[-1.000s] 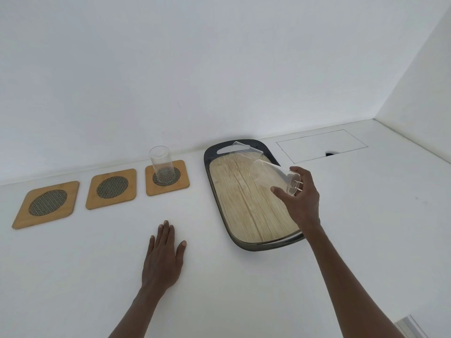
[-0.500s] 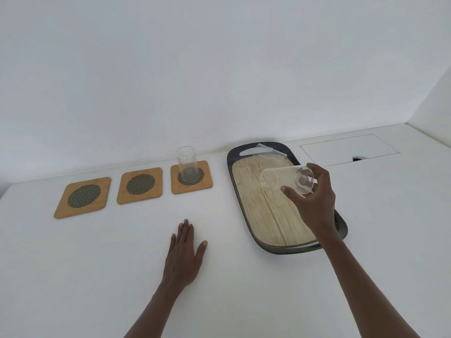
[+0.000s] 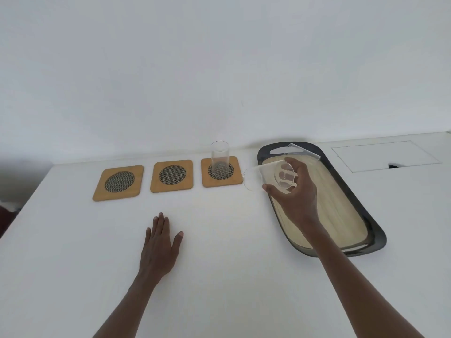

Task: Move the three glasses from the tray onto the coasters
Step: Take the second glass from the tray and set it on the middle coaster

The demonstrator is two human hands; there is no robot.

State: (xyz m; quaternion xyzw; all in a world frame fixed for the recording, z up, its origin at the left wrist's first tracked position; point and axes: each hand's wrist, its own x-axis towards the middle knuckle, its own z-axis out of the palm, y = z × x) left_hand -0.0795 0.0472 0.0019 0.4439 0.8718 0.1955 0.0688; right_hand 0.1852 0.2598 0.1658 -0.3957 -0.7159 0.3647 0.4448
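Three square wooden coasters with mesh centres lie in a row: the left coaster [image 3: 118,182], the middle coaster [image 3: 171,175] and the right coaster [image 3: 221,174]. A clear glass [image 3: 219,156] stands upright on the right coaster. My right hand [image 3: 296,191] grips a second clear glass [image 3: 266,178], tipped on its side with its mouth to the left, above the tray's left rim. The dark oval tray [image 3: 366,215] has a wood-grain floor. A third glass [image 3: 303,151] lies tilted at the tray's far end. My left hand [image 3: 161,247] rests flat on the table, holding nothing.
The white table [image 3: 73,264] meets a white wall at the back. A rectangular flap [image 3: 385,156] with a small dark notch is set into the tabletop right of the tray. The table's left edge drops away at the far left.
My right hand has carried the tipped glass leftward, from over the tray's middle to its left rim, close to the right coaster. The view has shifted. My left hand stays flat.
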